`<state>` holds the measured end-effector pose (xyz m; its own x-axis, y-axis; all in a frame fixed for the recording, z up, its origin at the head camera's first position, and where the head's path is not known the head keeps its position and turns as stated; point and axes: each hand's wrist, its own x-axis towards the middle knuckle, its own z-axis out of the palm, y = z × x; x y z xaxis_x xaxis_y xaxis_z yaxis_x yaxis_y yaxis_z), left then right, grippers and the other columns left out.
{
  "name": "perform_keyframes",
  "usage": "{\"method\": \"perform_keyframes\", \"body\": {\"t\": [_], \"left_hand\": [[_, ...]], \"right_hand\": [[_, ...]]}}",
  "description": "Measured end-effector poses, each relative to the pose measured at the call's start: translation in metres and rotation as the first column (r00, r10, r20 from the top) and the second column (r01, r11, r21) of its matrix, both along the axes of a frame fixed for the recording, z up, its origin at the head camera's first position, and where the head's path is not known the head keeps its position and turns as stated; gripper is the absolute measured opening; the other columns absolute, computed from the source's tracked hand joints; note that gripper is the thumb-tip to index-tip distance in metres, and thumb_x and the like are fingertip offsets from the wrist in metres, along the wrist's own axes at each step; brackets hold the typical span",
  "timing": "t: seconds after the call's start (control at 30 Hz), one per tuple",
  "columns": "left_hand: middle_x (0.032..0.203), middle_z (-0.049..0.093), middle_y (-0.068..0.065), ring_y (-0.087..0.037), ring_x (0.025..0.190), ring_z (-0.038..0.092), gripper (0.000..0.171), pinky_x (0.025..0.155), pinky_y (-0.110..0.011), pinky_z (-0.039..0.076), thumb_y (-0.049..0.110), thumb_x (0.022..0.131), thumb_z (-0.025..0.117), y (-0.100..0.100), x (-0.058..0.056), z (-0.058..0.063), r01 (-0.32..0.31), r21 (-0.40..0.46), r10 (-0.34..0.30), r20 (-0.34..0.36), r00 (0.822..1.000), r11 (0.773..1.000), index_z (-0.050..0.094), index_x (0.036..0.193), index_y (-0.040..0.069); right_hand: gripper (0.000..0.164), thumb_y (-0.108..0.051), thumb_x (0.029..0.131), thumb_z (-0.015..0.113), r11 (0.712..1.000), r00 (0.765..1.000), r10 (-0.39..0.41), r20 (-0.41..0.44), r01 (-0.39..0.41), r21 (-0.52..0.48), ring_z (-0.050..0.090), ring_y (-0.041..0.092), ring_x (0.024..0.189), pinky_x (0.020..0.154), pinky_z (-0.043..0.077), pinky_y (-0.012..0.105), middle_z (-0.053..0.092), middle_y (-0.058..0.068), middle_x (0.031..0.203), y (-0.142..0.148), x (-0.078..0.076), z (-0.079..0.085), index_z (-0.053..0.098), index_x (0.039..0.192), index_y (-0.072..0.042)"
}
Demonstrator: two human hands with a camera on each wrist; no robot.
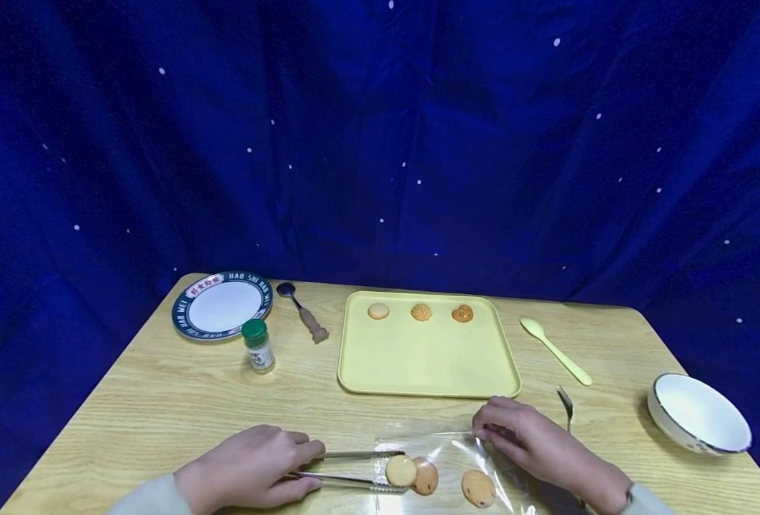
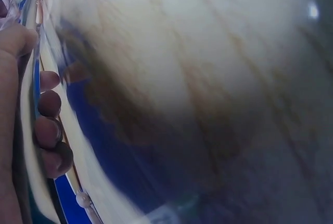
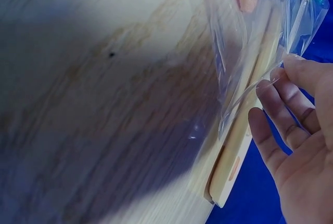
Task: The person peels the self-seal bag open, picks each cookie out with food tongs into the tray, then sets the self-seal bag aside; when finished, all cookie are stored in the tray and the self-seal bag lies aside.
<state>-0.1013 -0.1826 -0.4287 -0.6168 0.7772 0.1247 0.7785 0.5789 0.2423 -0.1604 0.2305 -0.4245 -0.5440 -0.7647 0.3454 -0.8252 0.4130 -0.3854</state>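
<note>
My left hand grips metal tongs, whose tips point right. Between the tips sits a round pale cookie, overlapping a brown spotted cookie in the head view. My right hand pinches the edge of a clear plastic bag, its thumb and forefinger on the film in the right wrist view. Another spotted cookie lies farther right within the bag's outline. The left wrist view shows the curled fingers of the left hand at its left edge.
Behind the hands lies a yellow tray with three cookies along its far side. Around it are a rimmed plate, a green-capped shaker, a dark spoon, a yellow spoon, a fork and a white bowl.
</note>
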Motion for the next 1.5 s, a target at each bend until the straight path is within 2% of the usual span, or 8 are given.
{"method": "perform_keyframes", "body": {"t": [0.2,0.4,0.53,0.6,0.73,0.83,1.1,1.5], "left_hand": [[0.071,0.041,0.021,0.010,0.055,0.033,0.020,0.050,-0.009,0.029,0.043,0.099,0.050,-0.007,0.002,0.003,-0.036,0.027,0.035,0.048,0.998,0.999,0.055,0.093,0.024],[0.075,0.046,0.021,0.009,0.059,0.039,0.027,0.053,-0.014,0.036,0.044,0.099,0.050,-0.026,0.005,0.016,-0.135,0.020,0.134,0.046,0.990,0.991,0.062,0.105,0.020],[0.075,0.050,0.021,0.008,0.060,0.040,0.034,0.054,-0.018,0.039,0.047,0.098,0.050,-0.038,0.001,0.023,-0.234,0.010,0.233,0.056,0.971,0.972,0.064,0.110,0.018],[0.070,0.046,0.021,0.008,0.058,0.038,0.028,0.052,-0.018,0.037,0.047,0.097,0.052,-0.040,-0.002,0.023,-0.296,0.030,0.294,0.046,0.955,0.955,0.063,0.102,0.021],[0.060,0.037,0.018,0.005,0.051,0.033,0.019,0.046,-0.019,0.031,0.041,0.095,0.058,-0.032,-0.012,0.026,-0.409,0.046,0.409,0.000,0.912,0.911,0.058,0.090,0.022],[0.058,0.041,0.014,0.001,0.049,0.035,0.017,0.044,-0.021,0.030,0.035,0.093,0.062,-0.015,-0.026,0.030,-0.462,0.022,0.462,-0.015,0.887,0.887,0.057,0.085,0.020],[0.067,0.059,0.001,-0.013,0.059,0.057,0.024,0.052,-0.034,0.043,0.036,0.093,0.061,0.019,-0.066,0.029,-0.511,-0.086,0.513,0.000,0.858,0.855,0.061,0.090,0.012],[0.068,0.059,0.000,-0.017,0.063,0.061,0.027,0.055,-0.037,0.047,0.038,0.092,0.062,0.028,-0.073,0.025,-0.540,-0.096,0.545,0.031,0.838,0.836,0.062,0.093,0.011]], "right_hand": [[0.017,-0.008,0.093,0.062,1.000,1.000,0.014,-0.003,-0.014,0.001,0.052,-0.005,0.083,0.071,0.044,0.013,0.058,-0.016,0.094,0.000,-0.002,0.000,0.062,0.099,-0.025],[0.018,-0.007,0.092,0.063,1.000,1.000,0.015,-0.017,-0.015,-0.004,0.053,-0.005,0.083,0.072,0.044,0.013,0.059,-0.016,0.093,0.000,-0.002,0.000,0.062,0.098,-0.025],[0.018,-0.009,0.093,0.062,1.000,1.000,-0.005,0.003,0.004,0.015,0.051,-0.006,0.082,0.070,0.045,0.014,0.058,-0.017,0.092,0.000,-0.001,0.000,0.062,0.097,-0.026],[0.018,-0.009,0.093,0.062,1.000,1.000,-0.009,0.006,0.009,0.021,0.051,-0.006,0.082,0.069,0.045,0.015,0.058,-0.017,0.092,0.000,0.000,0.001,0.062,0.097,-0.026],[0.017,-0.009,0.093,0.061,1.000,1.000,-0.009,0.006,0.009,0.019,0.051,-0.006,0.082,0.069,0.045,0.015,0.058,-0.017,0.092,-0.001,0.001,0.002,0.062,0.097,-0.026],[0.016,-0.010,0.094,0.061,1.000,1.000,-0.014,0.007,0.014,0.027,0.051,-0.006,0.082,0.069,0.045,0.014,0.057,-0.018,0.092,-0.001,0.001,0.002,0.062,0.097,-0.026],[0.019,-0.006,0.092,0.062,1.000,1.000,0.009,-0.010,-0.009,0.009,0.052,-0.006,0.084,0.072,0.045,0.013,0.058,-0.017,0.093,-0.003,0.002,0.001,0.062,0.097,-0.025],[0.018,-0.007,0.092,0.064,1.000,0.999,-0.002,-0.033,0.002,0.012,0.054,-0.004,0.083,0.071,0.046,0.013,0.059,-0.016,0.093,-0.005,-0.001,0.005,0.062,0.097,-0.025]]}}
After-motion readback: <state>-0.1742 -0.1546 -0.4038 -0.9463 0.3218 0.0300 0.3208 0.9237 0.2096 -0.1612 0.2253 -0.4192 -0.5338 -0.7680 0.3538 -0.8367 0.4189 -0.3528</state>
